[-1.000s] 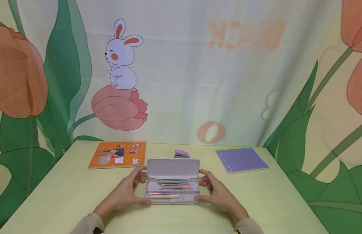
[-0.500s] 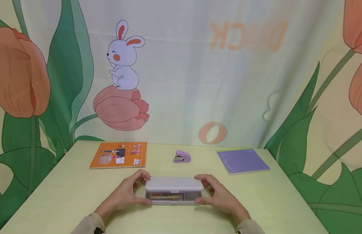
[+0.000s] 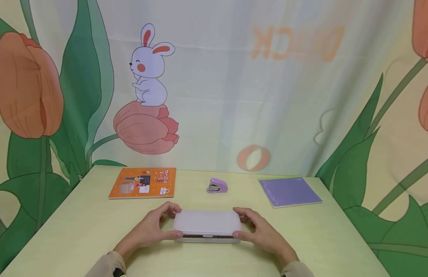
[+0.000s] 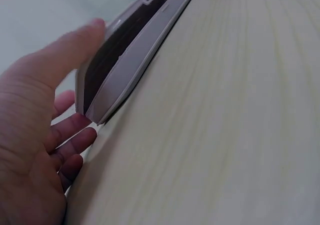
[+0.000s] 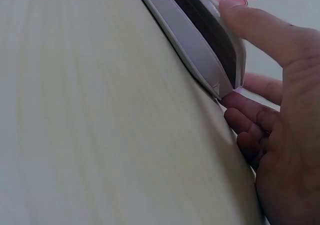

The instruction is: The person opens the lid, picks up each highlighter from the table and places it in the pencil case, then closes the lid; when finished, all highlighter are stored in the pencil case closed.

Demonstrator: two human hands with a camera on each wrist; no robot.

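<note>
A white pencil case [image 3: 207, 222] lies lengthwise on the table, its lid lowered almost fully, with a narrow dark gap along the front edge. My left hand [image 3: 149, 227] grips its left end, thumb on the lid's front corner and fingers curled at the back corner. At the right end, my right hand [image 3: 262, 229] holds it the same way. Both wrist views show the gap between lid and base: the case [image 4: 132, 67] beside my left thumb, and the case [image 5: 185, 40] below my right thumb. The pens inside are hidden by the lid.
Behind the case stands a purple stapler [image 3: 218, 186]. An orange book [image 3: 142, 184] lies at the back left, and a purple notebook [image 3: 290, 191] on top of a green one at the back right. A printed curtain [image 3: 207, 96] hangs behind the table [image 3: 79, 231].
The lid has swung from upright down toward me, covering the pens and narrowing the front gap. Both thumbs have risen from the base's front corners to the lid, and the fingers have followed it.
</note>
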